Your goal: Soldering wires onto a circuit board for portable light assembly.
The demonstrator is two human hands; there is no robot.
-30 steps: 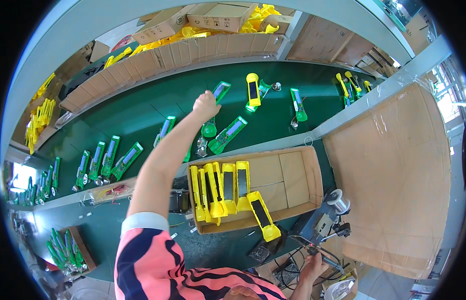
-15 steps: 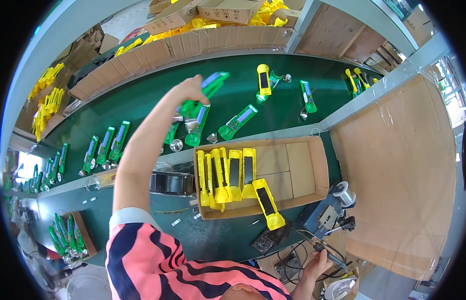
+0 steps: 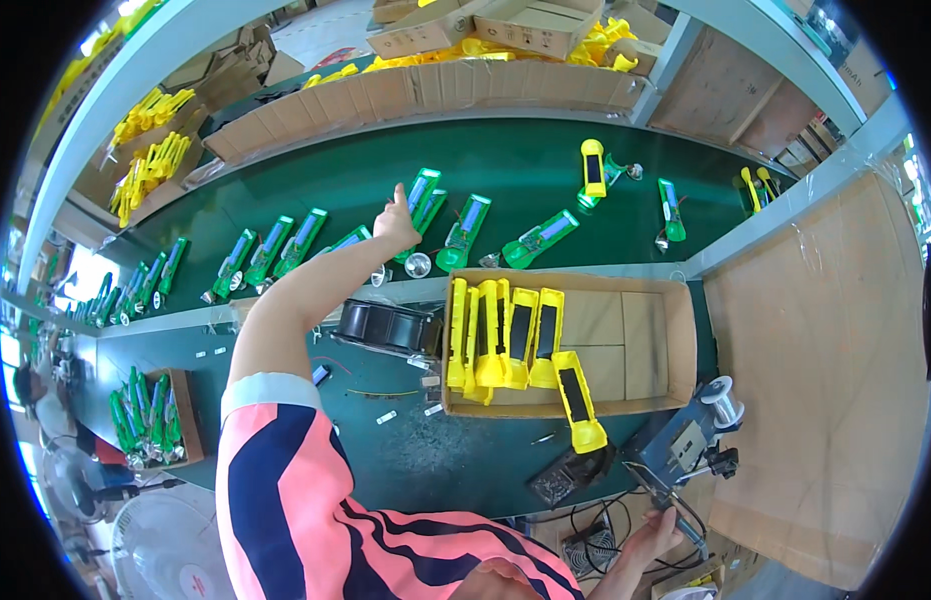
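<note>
My left hand [image 3: 395, 222] rests at the row on the dark green shelf. Its index finger lies along a green flashlight body [image 3: 423, 190] with a pale blue strip, and its other fingers are partly hidden. Close beside it stand another green body [image 3: 463, 232] and a round silver reflector [image 3: 417, 265]. At the lower right my right hand [image 3: 657, 537] is closed round a soldering iron [image 3: 691, 532], below the blue soldering station [image 3: 669, 442]. An open carton [image 3: 625, 345] holds several yellow housings [image 3: 522, 325]; one yellow housing [image 3: 579, 402] leans over its near edge.
A black fan-like unit [image 3: 385, 328] stands left of the carton. A solder spool [image 3: 722, 402] sits by the station. A small box of green bodies [image 3: 190, 415] is at the left. A cardboard panel [image 3: 825, 370] walls the right side.
My left hand has lowered the green flashlight body from above the shelf into the row. My right hand remains at the soldering iron. The whole view has shifted, moving the scene rightward.
</note>
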